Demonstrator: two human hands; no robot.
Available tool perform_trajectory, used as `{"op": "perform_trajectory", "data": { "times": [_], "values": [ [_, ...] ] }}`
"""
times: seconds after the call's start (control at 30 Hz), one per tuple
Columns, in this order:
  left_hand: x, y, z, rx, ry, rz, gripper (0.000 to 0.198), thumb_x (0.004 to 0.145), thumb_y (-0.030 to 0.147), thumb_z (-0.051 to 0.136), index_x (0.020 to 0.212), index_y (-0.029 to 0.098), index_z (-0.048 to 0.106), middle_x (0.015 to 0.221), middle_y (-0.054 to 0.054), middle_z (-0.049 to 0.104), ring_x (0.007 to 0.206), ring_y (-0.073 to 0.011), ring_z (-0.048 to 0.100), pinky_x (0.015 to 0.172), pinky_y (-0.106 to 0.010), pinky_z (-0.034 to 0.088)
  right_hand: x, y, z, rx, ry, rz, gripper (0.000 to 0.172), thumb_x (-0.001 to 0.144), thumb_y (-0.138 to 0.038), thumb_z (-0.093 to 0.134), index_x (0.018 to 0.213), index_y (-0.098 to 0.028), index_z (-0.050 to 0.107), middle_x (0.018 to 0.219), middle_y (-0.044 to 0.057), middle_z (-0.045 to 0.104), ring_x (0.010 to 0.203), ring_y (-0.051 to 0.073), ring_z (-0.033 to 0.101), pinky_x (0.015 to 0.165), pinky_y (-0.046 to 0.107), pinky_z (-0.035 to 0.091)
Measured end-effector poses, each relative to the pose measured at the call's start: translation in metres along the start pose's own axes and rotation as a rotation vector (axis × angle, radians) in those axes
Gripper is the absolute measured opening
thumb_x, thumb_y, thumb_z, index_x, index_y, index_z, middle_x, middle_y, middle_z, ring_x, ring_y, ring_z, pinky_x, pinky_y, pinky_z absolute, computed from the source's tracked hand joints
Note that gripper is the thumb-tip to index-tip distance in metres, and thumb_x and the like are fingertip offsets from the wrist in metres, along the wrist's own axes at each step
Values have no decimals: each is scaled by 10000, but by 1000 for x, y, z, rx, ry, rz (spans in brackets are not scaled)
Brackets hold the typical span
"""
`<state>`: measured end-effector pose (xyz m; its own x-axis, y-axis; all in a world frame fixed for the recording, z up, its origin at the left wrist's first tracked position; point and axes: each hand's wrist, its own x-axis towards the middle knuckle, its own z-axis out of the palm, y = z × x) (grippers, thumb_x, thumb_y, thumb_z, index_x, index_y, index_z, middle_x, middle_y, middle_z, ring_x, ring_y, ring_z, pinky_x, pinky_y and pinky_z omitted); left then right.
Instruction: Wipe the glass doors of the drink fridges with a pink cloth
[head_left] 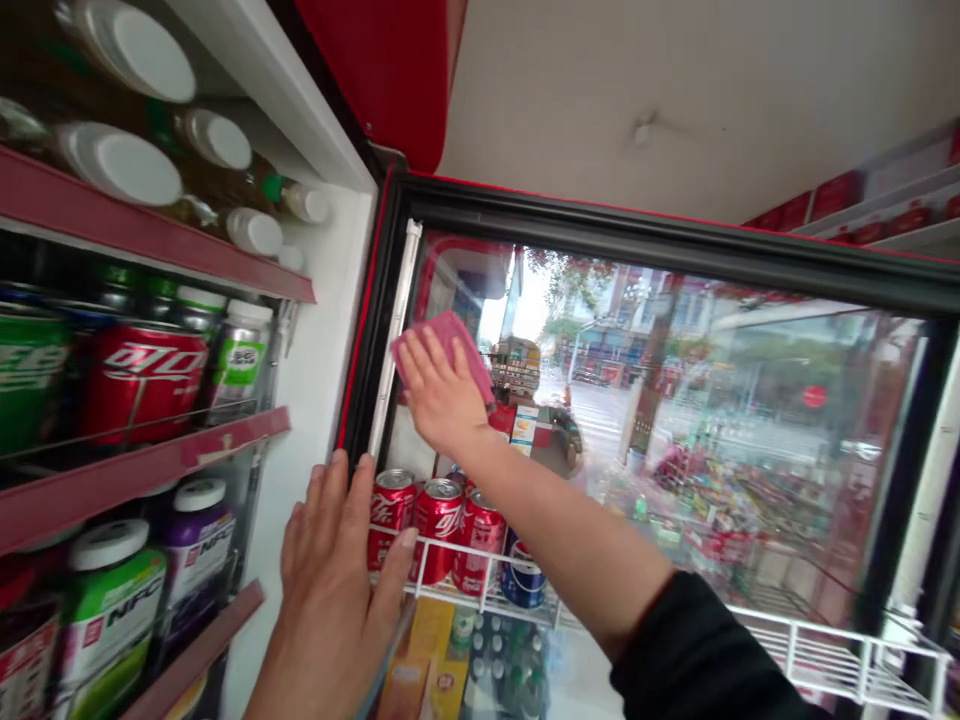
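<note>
My right hand (441,395) presses a pink cloth (475,368) against the glass (607,340) of an open fridge door, near its upper left corner. Its fingers lie extended over the cloth. Lower left, my left hand (330,580) is raised with the fingers up and the thumb apart, holding nothing. Its fingertips are at the black door frame (390,300) on the hinge side; whether they press on it I cannot tell. Red cola cans (439,525) and a blue can (523,572) stand in a white wire rack (487,585) below my right forearm.
On the left, fridge shelves with pink edge strips (150,460) hold bottles and cans, among them a red can (146,375) and a green juice bottle (116,600). Yellow boxes (427,640) show through the lower glass. Reflections of a street cover the pane.
</note>
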<state>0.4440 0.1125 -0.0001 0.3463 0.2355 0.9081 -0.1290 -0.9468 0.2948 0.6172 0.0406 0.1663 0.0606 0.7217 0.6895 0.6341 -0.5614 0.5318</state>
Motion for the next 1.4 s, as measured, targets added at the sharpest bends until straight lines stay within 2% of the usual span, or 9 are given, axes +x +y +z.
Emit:
{"op": "perform_trajectory", "data": {
  "times": [0.23,0.53,0.67,0.77,0.87,0.97,1.03,1.2,1.4],
  "values": [
    [2,31,28,-58,-8,40,809,1099,492,469,1812,327,126,1883,-156,209,1733,-441,223,1331,-772,298,-28,29,-28,-111,-58,33,674,1136,-286,341,1787,-136,255,1894,83,144,1772,295,76,1441,627,28],
    [9,112,69,-173,-72,100,814,1101,503,473,1812,322,121,1891,-135,190,1746,-409,194,1363,-733,264,-162,136,-72,-100,121,224,857,1102,-326,515,1824,-188,74,1878,123,210,1767,356,108,1421,713,47],
    [9,147,84,-213,-95,127,810,1106,473,475,1813,335,104,1896,-114,178,1755,-383,172,1380,-710,241,-231,190,-96,-183,158,383,811,1082,-332,526,1810,-173,206,1862,165,257,1756,402,146,1394,762,97],
    [9,161,90,-214,-105,136,810,1109,469,478,1811,358,91,1900,-100,169,1756,-378,168,1378,-712,239,-278,223,-107,-266,341,564,772,1076,-367,511,1784,-141,303,1820,224,342,1735,441,211,1345,812,182],
    [8,167,93,-214,-96,136,806,1115,470,470,1812,354,83,1902,-95,159,1759,-370,154,1385,-693,233,-294,232,-107,-361,462,765,755,1074,-375,476,1762,-97,343,1801,246,371,1725,451,239,1323,809,233],
    [8,170,95,-209,-89,112,783,1121,483,445,1812,321,113,1902,-106,157,1761,-370,147,1393,-674,218,-274,210,-100,-387,376,892,750,1065,-329,480,1758,-76,344,1841,215,292,1744,427,175,1360,753,211],
    [8,173,97,-202,-91,104,783,1118,500,435,1811,297,133,1899,-121,165,1760,-375,147,1392,-672,219,-250,184,-92,-328,230,799,745,1072,-334,501,1763,-103,346,1867,177,232,1757,407,127,1390,721,164],
    [8,181,106,-191,-101,104,813,1100,554,432,1810,264,162,1888,-162,184,1754,-405,159,1380,-710,213,-204,128,-76,-156,-13,218,647,1157,-338,382,1779,-172,309,1889,53,187,1764,288,149,1441,599,150],
    [6,209,125,-192,-116,117,832,1091,558,437,1809,227,175,1887,-183,169,1752,-418,156,1382,-707,207,-212,149,-90,-163,-34,3,618,1166,-256,326,1774,-144,302,1884,50,209,1759,241,162,1461,562,104]
  ]
}}
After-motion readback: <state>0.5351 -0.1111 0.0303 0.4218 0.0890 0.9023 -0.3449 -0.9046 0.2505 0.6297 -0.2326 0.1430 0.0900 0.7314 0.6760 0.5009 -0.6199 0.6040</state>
